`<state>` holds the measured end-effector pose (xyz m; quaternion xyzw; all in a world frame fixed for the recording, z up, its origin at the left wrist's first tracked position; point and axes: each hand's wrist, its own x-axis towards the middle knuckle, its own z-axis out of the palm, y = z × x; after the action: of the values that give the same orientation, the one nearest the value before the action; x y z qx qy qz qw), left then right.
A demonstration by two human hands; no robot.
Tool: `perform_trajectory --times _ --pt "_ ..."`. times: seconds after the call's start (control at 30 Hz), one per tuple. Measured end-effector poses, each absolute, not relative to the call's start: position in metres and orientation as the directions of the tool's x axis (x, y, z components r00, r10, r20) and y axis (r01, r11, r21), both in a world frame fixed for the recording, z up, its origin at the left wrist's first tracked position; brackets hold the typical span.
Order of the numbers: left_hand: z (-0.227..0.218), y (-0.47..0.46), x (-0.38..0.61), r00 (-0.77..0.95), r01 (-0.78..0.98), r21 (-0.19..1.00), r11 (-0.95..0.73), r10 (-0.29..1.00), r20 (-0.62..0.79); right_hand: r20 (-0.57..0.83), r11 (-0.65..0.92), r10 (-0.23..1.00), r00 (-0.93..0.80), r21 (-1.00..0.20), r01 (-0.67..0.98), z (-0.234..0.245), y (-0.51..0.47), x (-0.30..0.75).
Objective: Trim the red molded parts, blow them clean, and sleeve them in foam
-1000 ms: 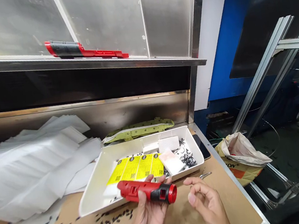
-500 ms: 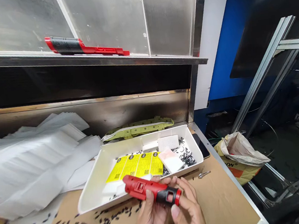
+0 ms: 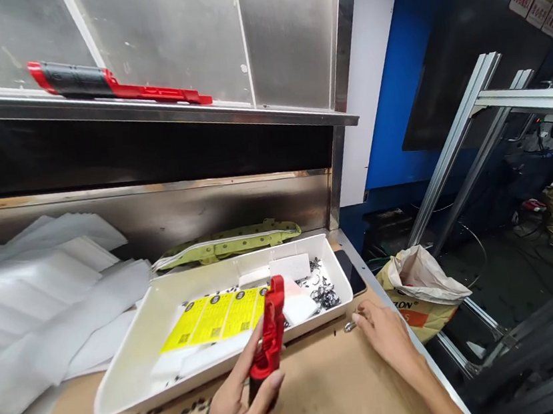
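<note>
While the left hand (image 3: 234, 400) clasps a red-and-black housing (image 3: 272, 328) at the view's six o'clock, thumb and fingers around its dark end, the right hand (image 3: 385, 334) touches a metal tool (image 3: 350, 326) at five o'clock; whether pinching it, I cannot tell.

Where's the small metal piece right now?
Head view, right of centre: the metal piece is at the fingertips of the right hand, near the front right corner of the white tray.

Head view looks forward and down, seemingly close to the hands (image 3: 237, 403).
</note>
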<state>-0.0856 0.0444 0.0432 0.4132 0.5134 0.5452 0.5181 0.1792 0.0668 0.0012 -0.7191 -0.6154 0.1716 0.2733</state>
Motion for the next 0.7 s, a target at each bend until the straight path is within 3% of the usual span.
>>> perform_trajectory --times 0.1,0.2,0.33,0.53,0.7 --pt "0.046 0.041 -0.08 -0.004 -0.369 0.92 0.133 0.989 -0.145 0.064 -0.166 0.973 0.22 -0.464 0.87 -0.004 0.08 0.164" --pt "0.05 0.036 -0.074 0.157 -0.632 0.696 0.342 0.935 -0.317 0.046 -0.19 0.974 0.224 -0.381 0.905 -0.008 0.078 0.159" --pt "0.049 0.032 -0.074 0.29 -0.744 0.481 0.464 0.872 -0.393 0.027 -0.201 0.974 0.224 -0.348 0.916 -0.012 0.064 0.17" --pt "0.044 0.026 -0.07 0.345 -0.789 0.396 0.471 0.871 -0.349 0.048 -0.228 0.964 0.262 -0.359 0.905 -0.023 0.056 0.178" --pt "0.045 0.022 -0.063 0.294 -0.805 0.385 0.451 0.868 -0.4 0.098 -0.198 0.956 0.278 -0.484 0.853 -0.027 0.055 0.182"
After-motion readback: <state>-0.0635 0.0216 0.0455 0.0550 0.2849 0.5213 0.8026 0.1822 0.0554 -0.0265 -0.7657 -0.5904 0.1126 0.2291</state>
